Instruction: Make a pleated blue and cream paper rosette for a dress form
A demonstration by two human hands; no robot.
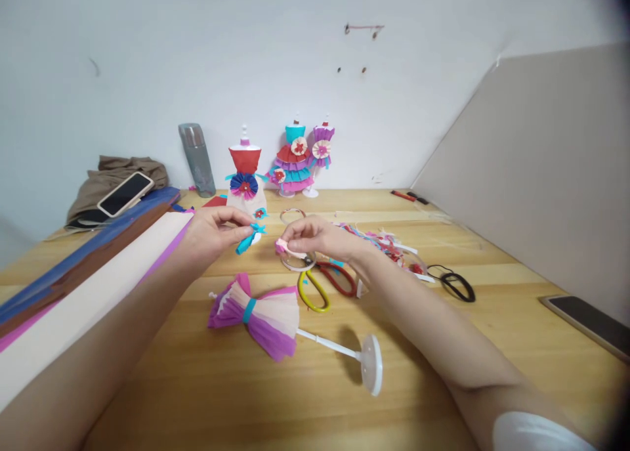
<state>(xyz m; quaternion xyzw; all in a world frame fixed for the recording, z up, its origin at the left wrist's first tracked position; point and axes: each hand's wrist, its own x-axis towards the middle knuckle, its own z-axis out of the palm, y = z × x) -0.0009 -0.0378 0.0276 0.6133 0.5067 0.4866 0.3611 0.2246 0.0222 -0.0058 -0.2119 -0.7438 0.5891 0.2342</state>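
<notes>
Pinched between your left hand's [211,236] thumb and fingers is a blue paper piece [245,244], projecting from the fingertips beyond the lying dress form [270,320]. Your right hand [317,236] pinches a small pink-and-cream piece [281,246], likewise beyond that form. Scissors [315,296] with yellow and red handles crowd the table between the form and your right hand, beside a clear ring [298,266]. Paper scraps [384,241] lie beyond the form, rightward; paper sheets [98,287], leftward. Three dress forms [246,161] stand well behind it.
</notes>
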